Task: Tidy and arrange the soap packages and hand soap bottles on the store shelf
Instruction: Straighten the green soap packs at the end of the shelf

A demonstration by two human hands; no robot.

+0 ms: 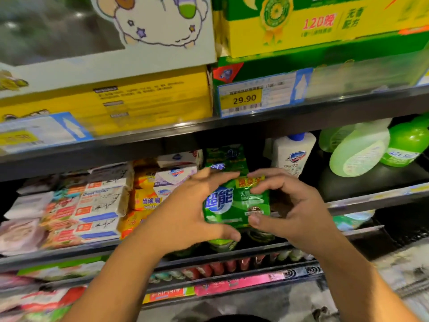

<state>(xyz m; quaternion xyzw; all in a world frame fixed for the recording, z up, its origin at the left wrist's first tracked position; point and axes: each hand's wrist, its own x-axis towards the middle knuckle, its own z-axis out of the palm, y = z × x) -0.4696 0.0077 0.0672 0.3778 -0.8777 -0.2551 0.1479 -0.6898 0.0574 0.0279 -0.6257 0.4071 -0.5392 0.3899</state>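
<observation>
"Green glossy plastic soap pack (234,201): where does it sit?"

"Just left of the white, blue-capped soap bottle (293,154) and nearer the front of the dark shelf (69,254). The left hand (185,212) grips its left side and the right hand (292,210) its right, fingers curled on top, thumbs beneath."

"Which way next?"

"Probably straight back. Its long axis points into the shelf, and both hands are equally near."

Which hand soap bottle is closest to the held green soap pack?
The white bottle with the blue cap, just behind the right hand gripping the green soap pack; the pale green bottle and bright green bottle are farther right.
</observation>
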